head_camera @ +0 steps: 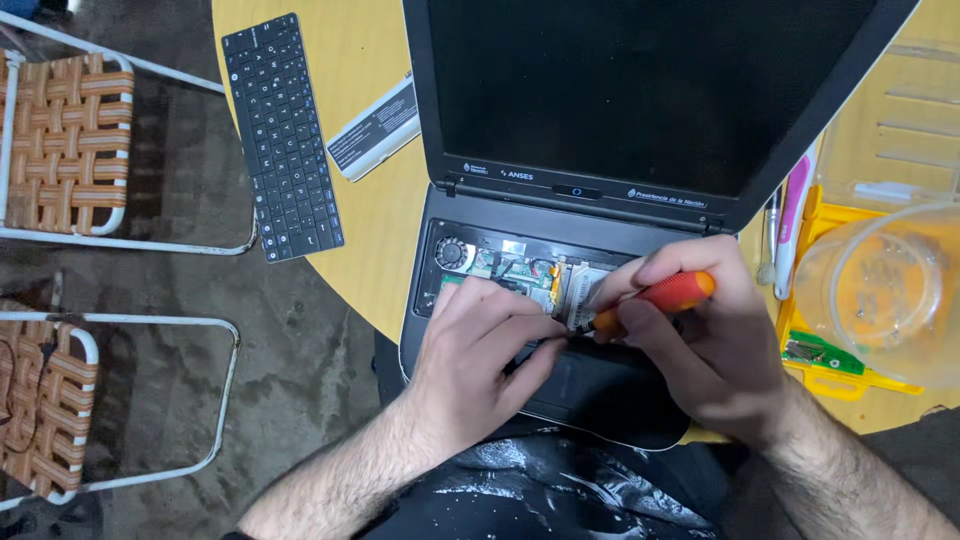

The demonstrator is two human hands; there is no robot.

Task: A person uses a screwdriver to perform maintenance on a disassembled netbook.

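A black laptop (640, 215) lies open on a yellow round table (330, 90), its keyboard removed so the fan and circuit board (500, 268) show. My right hand (700, 340) grips a red-orange screwdriver (665, 296) with its tip pointing down-left at the board. My left hand (480, 350) rests on the laptop's base, fingers curled, with the fingertips close to the screwdriver tip. The exact spot the tip touches is hidden by my fingers.
The detached black keyboard (282, 135) lies at the table's left edge beside a grey battery pack (375, 128). A yellow organiser tray (835, 370) with clear plastic containers (885, 290) and a pink-white tool (795, 215) sits right. Two woven folding chairs (65, 140) stand left.
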